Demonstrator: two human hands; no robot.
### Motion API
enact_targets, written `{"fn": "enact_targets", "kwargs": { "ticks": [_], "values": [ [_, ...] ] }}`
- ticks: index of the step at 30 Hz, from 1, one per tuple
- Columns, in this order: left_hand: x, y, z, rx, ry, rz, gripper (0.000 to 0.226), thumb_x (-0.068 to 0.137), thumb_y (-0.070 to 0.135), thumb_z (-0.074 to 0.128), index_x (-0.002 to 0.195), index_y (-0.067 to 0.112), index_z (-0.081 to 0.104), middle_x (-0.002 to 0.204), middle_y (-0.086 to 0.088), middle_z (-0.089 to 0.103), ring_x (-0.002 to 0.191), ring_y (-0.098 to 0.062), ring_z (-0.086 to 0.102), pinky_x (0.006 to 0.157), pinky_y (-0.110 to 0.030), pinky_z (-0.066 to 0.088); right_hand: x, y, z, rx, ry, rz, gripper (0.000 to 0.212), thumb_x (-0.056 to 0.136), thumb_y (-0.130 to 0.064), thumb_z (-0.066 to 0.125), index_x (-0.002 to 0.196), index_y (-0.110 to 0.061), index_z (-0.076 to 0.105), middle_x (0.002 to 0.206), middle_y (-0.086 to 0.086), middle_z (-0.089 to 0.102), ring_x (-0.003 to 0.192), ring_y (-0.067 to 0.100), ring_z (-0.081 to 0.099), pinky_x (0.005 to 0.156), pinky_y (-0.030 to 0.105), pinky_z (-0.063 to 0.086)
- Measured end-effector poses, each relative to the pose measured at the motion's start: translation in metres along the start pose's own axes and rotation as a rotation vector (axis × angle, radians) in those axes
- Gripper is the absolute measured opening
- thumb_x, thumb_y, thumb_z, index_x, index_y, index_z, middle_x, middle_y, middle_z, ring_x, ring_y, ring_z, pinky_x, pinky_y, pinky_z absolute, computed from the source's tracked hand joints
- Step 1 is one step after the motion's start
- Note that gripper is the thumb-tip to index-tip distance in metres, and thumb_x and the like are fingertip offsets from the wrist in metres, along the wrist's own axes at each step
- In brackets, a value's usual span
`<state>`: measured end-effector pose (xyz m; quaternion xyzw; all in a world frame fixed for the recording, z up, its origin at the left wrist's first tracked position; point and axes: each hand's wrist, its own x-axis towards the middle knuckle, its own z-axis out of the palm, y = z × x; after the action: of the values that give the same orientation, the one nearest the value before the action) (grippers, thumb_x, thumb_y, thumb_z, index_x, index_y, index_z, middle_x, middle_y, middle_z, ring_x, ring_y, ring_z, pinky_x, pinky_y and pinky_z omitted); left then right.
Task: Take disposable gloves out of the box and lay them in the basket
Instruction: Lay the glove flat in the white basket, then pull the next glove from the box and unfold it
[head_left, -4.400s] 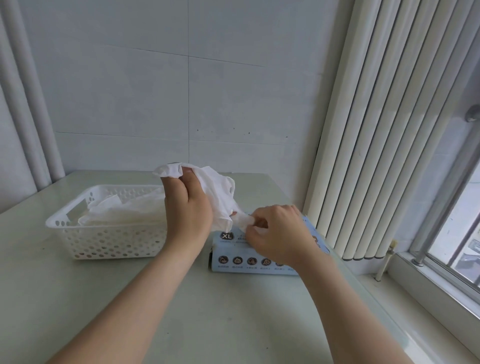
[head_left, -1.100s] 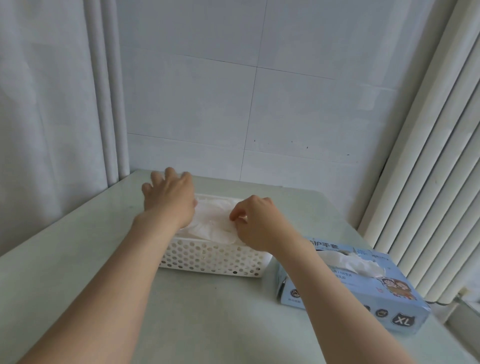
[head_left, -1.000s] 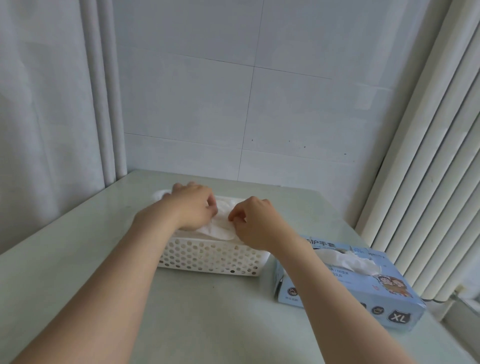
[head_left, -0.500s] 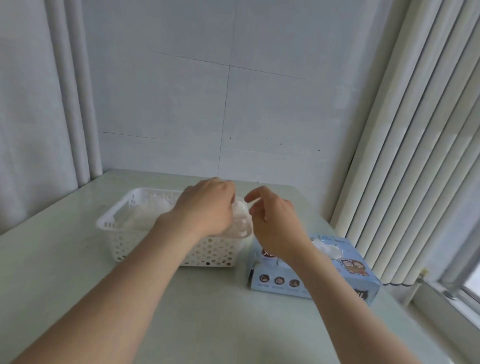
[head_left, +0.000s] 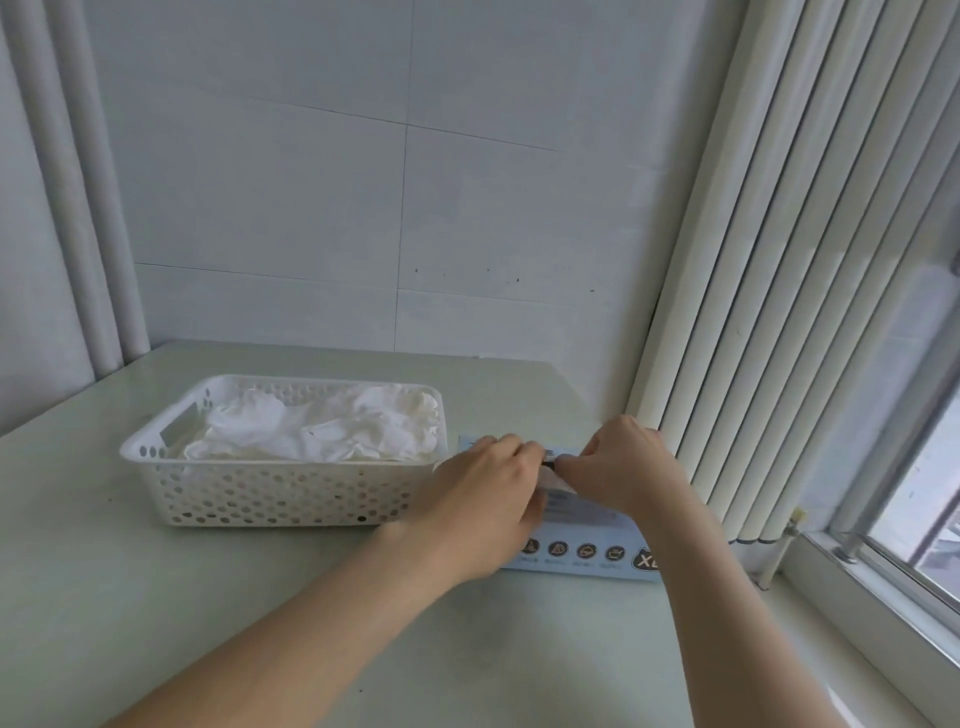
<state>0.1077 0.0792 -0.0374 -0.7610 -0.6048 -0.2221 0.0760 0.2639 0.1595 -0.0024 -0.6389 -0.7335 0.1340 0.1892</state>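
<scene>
A white perforated basket (head_left: 270, 493) stands left of centre on the table, with several crumpled white gloves (head_left: 332, 431) lying in it. Just to its right sits the light blue glove box (head_left: 582, 551), marked XL on its front. Both hands are over the top of the box. My left hand (head_left: 488, 488) lies knuckles up on the box with its fingers bent down toward the opening, and the fingertips are hidden. My right hand (head_left: 618, 467) pinches a bit of white glove (head_left: 556, 483) that sticks out of the opening between the two hands.
The pale green table (head_left: 467, 649) meets a tiled wall at the back. White vertical blinds (head_left: 779, 312) hang close behind the box on the right, and a window sill (head_left: 857, 597) runs along the table's right edge.
Both hands have left the basket and moved right onto the glove box. The glove they held now lies in the basket. The view has swung right.
</scene>
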Motion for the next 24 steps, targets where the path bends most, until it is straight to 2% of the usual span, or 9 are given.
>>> {"fn": "enact_targets", "kwargs": {
  "ticks": [3,5,6,9,11,15,18,21,24],
  "values": [
    [0.0,-0.001,0.002,-0.018,0.007,-0.018,0.026,0.106,0.033,0.047,0.125,0.018,0.056,0.116,0.002,0.059,0.105,-0.019,0.058,0.085,-0.04,0.055,-0.001,-0.001,-0.004,0.059,-0.027,-0.037,0.023,0.072,-0.027,0.063,0.061,-0.01,0.052,0.057,0.002,0.046,0.057,0.024,0.038,0.055,0.032,0.033],
    [0.001,-0.001,0.001,-0.044,0.013,-0.029,0.024,0.104,0.031,0.05,0.124,0.02,0.058,0.114,0.002,0.058,0.101,-0.02,0.06,0.083,-0.041,0.056,-0.001,-0.002,-0.004,0.21,0.038,-0.051,0.02,0.073,-0.011,0.055,0.055,-0.008,0.046,0.051,0.007,0.038,0.057,0.024,0.033,0.055,0.033,0.032],
    [0.001,-0.002,0.001,-0.056,0.018,-0.033,0.024,0.104,0.031,0.051,0.123,0.021,0.059,0.113,0.002,0.058,0.099,-0.021,0.061,0.082,-0.041,0.056,-0.001,-0.003,-0.004,0.31,0.082,-0.06,0.019,0.075,-0.009,0.054,0.058,-0.002,0.05,0.053,0.013,0.039,0.057,0.022,0.035,0.054,0.033,0.034],
    [0.001,-0.002,0.001,-0.068,0.034,-0.041,0.022,0.103,0.032,0.053,0.12,0.022,0.063,0.111,0.002,0.059,0.095,-0.022,0.063,0.081,-0.04,0.055,0.0,-0.006,-0.005,0.626,0.14,-0.087,0.028,0.085,-0.016,0.058,0.09,0.012,0.061,0.064,0.011,0.042,0.062,0.017,0.036,0.057,0.032,0.033],
    [0.0,-0.002,0.001,-0.063,0.035,-0.051,0.019,0.102,0.032,0.052,0.111,0.022,0.065,0.105,0.002,0.06,0.091,-0.023,0.063,0.08,-0.042,0.056,0.001,-0.008,-0.006,0.848,0.146,-0.116,0.03,0.089,-0.017,0.059,0.096,0.013,0.06,0.069,0.008,0.046,0.065,0.018,0.038,0.061,0.034,0.034],
    [0.001,-0.003,0.001,-0.051,0.023,-0.097,0.016,0.1,0.034,0.055,0.101,0.023,0.067,0.098,0.003,0.061,0.088,-0.024,0.065,0.079,-0.041,0.056,-0.006,-0.014,-0.01,1.229,0.082,-0.193,0.016,0.098,-0.013,0.063,0.088,-0.001,0.067,0.07,0.005,0.062,0.059,0.021,0.046,0.058,0.032,0.04],
    [0.004,-0.002,-0.003,-0.143,0.073,-0.152,0.038,0.096,0.051,0.064,0.121,0.023,0.06,0.107,0.005,0.064,0.096,-0.019,0.065,0.086,-0.036,0.054,-0.01,-0.016,-0.013,1.428,-0.019,-0.29,0.017,0.102,-0.013,0.064,0.087,-0.012,0.07,0.075,0.004,0.063,0.061,0.018,0.045,0.057,0.029,0.037],
    [0.005,0.0,-0.013,-0.396,0.161,-0.214,0.065,0.085,0.066,0.072,0.131,0.028,0.048,0.109,0.01,0.065,0.092,-0.01,0.068,0.084,-0.036,0.058,-0.012,-0.018,-0.012,1.461,-0.086,-0.367,0.011,0.102,-0.017,0.067,0.096,-0.012,0.074,0.087,0.009,0.07,0.061,0.016,0.041,0.056,0.025,0.036],
    [0.007,0.0,-0.023,-0.59,0.247,-0.209,0.057,0.084,0.063,0.076,0.125,0.033,0.052,0.106,0.016,0.069,0.09,0.001,0.07,0.08,-0.025,0.06,-0.014,-0.023,-0.008,1.404,-0.099,-0.409,0.014,0.101,-0.021,0.069,0.098,-0.013,0.08,0.094,0.019,0.07,0.062,0.017,0.041,0.062,0.031,0.039]
  ]
}}
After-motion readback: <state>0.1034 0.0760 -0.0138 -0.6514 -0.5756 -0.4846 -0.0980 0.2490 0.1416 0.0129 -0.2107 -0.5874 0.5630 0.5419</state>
